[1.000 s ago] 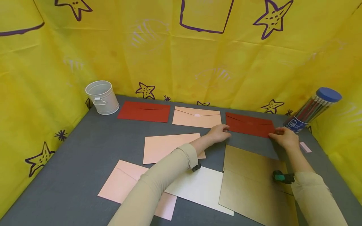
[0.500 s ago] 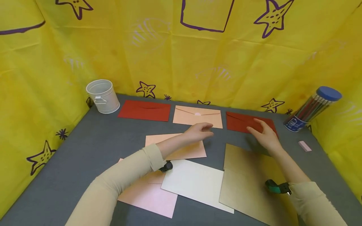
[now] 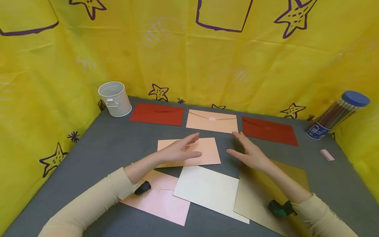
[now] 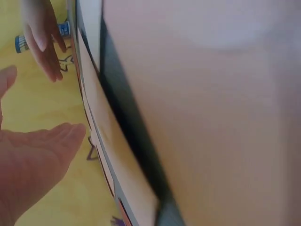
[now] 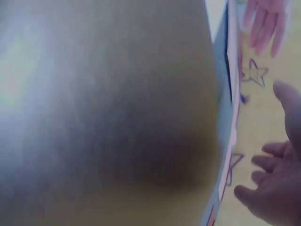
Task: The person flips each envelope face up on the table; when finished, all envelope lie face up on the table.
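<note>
Both hands hover with straight fingers and hold nothing. My left hand (image 3: 192, 146) is over the plain peach envelope (image 3: 207, 154) in the middle of the grey table (image 3: 97, 154). My right hand (image 3: 242, 149) faces it, palm inward, above bare table just past the gold envelope (image 3: 260, 200). A cream envelope (image 3: 207, 192) and a pink envelope (image 3: 161, 202) lie nearer me. In the left wrist view my left hand (image 4: 33, 165) shows at lower left, blurred envelopes filling the rest. The right wrist view shows my right hand (image 5: 275, 195) at lower right.
Along the back lie a red envelope (image 3: 157, 114), a peach envelope with a round seal (image 3: 211, 121) and another red envelope (image 3: 269, 131). A white bucket (image 3: 115, 98) stands back left, a pencil tube (image 3: 337, 115) back right, a pink eraser (image 3: 327, 154) near it. Yellow cloth walls surround the table.
Both hands let go of the right red envelope and drew back toward the middle. The left hand now hovers over the plain peach envelope, the right beside it.
</note>
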